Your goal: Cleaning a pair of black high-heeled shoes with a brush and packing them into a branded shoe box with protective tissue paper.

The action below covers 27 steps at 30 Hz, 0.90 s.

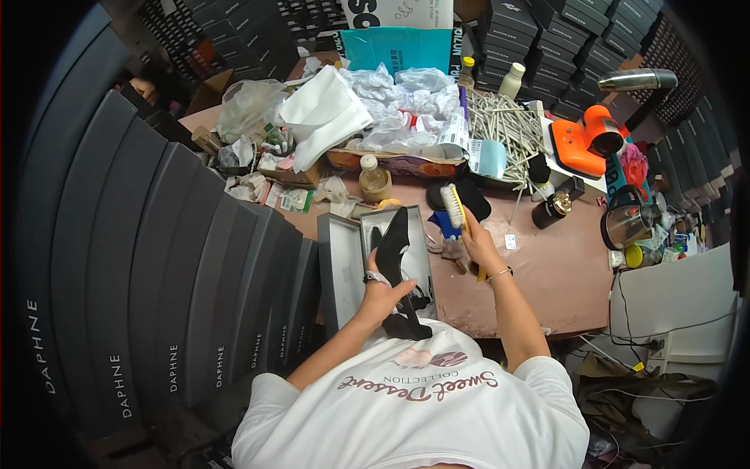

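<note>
My left hand (380, 294) is wrapped round a black shoe (393, 246), which it holds on its side over an open grey shoebox (341, 270). Inside the box, dark and white bits show beneath the shoe; the shoe and hand hide most of them. In my right hand (480, 241) is a scrubbing brush (452, 207) with a yellow back and pale bristles, raised to the right of the shoe and apart from it. Under the brush lie a blue cloth (445, 224) and a dark round pad (473, 199).
Tall stacks of dark shoeboxes (141, 227) line my left. Behind the box stand a bottle (375, 180) and a tray of crumpled white paper (398, 109). A heap of pale sticks (504, 133), a dark jar (551, 209) and an orange device (582, 144) occupy the right side.
</note>
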### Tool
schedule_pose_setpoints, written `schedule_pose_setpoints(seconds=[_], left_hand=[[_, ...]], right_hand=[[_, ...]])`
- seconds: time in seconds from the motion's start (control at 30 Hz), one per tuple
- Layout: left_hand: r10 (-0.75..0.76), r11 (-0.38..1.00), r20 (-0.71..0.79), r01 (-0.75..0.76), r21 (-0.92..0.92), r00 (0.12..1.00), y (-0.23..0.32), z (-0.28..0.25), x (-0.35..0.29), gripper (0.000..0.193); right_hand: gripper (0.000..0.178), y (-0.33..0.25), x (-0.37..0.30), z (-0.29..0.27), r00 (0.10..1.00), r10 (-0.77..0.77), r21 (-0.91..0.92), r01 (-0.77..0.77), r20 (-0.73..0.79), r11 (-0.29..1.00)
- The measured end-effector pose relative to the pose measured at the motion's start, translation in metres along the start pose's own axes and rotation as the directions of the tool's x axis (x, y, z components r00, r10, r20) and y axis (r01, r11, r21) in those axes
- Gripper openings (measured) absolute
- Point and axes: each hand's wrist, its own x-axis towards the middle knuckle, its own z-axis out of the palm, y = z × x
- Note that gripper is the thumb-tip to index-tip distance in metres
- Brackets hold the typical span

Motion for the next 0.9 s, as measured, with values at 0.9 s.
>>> schedule_pose_setpoints(seconds=[0.9], left_hand=[[-0.344, 0.917, 0.446, 0.397, -0.03, 0.827, 0.067, -0.029, -0.006, 0.041]], right_hand=[[0.046, -0.104, -0.046, -0.091, 0.79, -0.567, -0.402, 0.452, -0.233, 0.796]])
